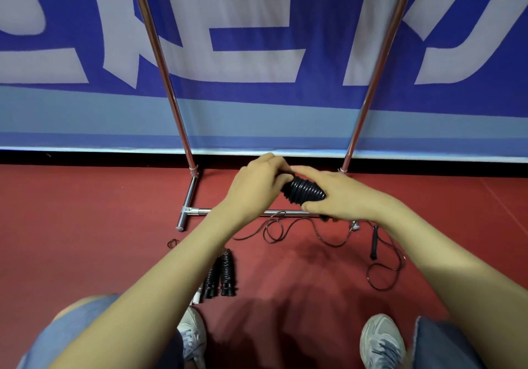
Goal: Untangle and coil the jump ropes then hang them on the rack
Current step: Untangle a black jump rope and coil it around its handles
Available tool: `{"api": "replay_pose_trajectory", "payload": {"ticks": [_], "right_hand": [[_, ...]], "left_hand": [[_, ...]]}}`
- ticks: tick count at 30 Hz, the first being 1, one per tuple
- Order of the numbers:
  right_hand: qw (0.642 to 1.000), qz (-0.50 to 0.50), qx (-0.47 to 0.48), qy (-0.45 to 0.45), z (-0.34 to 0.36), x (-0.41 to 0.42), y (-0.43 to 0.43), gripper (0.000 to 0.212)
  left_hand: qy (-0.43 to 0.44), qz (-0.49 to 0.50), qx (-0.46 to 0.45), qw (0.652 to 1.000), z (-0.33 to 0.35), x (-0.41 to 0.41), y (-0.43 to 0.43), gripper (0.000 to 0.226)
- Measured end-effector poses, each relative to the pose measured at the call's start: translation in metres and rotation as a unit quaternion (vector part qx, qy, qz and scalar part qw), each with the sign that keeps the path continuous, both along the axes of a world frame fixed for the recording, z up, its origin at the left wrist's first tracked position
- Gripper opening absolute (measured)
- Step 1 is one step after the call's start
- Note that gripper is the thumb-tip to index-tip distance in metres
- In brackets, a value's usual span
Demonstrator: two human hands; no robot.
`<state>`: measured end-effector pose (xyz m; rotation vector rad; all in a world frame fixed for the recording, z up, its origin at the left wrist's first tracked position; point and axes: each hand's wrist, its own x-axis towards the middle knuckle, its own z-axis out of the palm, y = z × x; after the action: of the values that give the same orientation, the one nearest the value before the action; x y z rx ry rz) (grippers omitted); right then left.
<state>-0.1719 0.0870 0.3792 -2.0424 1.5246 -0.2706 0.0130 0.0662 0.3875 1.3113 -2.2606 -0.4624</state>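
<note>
A black jump rope, wound tightly into a coiled bundle [304, 190], is held in front of me above the floor. My left hand [257, 182] grips its left end with curled fingers, and my right hand [340, 194] wraps round its right side. Two more coiled black ropes [224, 275] lie side by side on the red floor near my left foot. A loose rope [328, 235] snakes across the floor under my hands, its black handle [374, 243] lying to the right. The chrome rack [168, 82] stands straight ahead; its top bar is out of frame.
The rack's base bar [197, 212] and left foot run across the floor just beyond the ropes. A blue and white banner [257, 54] closes off the back. My grey shoes [381, 340] and knees fill the lower edge. A small rope loop [172, 243] lies at the left.
</note>
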Motion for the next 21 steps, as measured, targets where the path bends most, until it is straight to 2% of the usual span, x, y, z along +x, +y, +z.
{"api": "replay_pose_trajectory", "payload": {"ticks": [3,6,9,11,13,14,16,18,21], "right_hand": [[0.995,-0.053,-0.077,0.031,0.005,-0.005,0.003,0.075],[0.988,-0.088,-0.125,0.024,0.008,-0.013,-0.001,0.075],[0.986,-0.096,-0.138,0.023,0.013,-0.014,0.003,0.073],[0.985,-0.093,-0.145,0.035,0.012,-0.013,0.005,0.071],[0.985,-0.082,-0.144,0.045,0.01,-0.011,0.004,0.07],[0.987,-0.073,-0.137,0.046,0.007,-0.012,0.001,0.07],[0.991,-0.057,-0.112,0.036,0.003,-0.008,0.0,0.073],[0.995,-0.049,-0.081,0.019,-0.002,-0.005,-0.001,0.079],[0.995,-0.037,-0.086,0.031,-0.004,-0.004,-0.004,0.075]], "left_hand": [[0.125,-0.005,0.102,0.987,0.003,-0.002,0.003,0.021],[0.178,0.013,0.199,0.964,0.005,0.001,0.001,0.015],[0.228,0.024,0.246,0.942,0.008,0.005,0.0,0.033],[0.267,0.05,0.245,0.931,0.011,0.007,-0.001,0.031],[0.275,0.07,0.196,0.939,0.014,0.008,0.0,0.022],[0.256,0.068,0.148,0.953,0.016,0.008,0.002,0.016],[0.147,0.056,-0.008,0.988,0.017,0.007,0.008,0.015],[0.048,0.046,-0.133,0.989,0.015,0.007,0.011,0.019],[0.016,0.052,-0.186,0.981,0.018,0.013,0.008,0.019]]}}
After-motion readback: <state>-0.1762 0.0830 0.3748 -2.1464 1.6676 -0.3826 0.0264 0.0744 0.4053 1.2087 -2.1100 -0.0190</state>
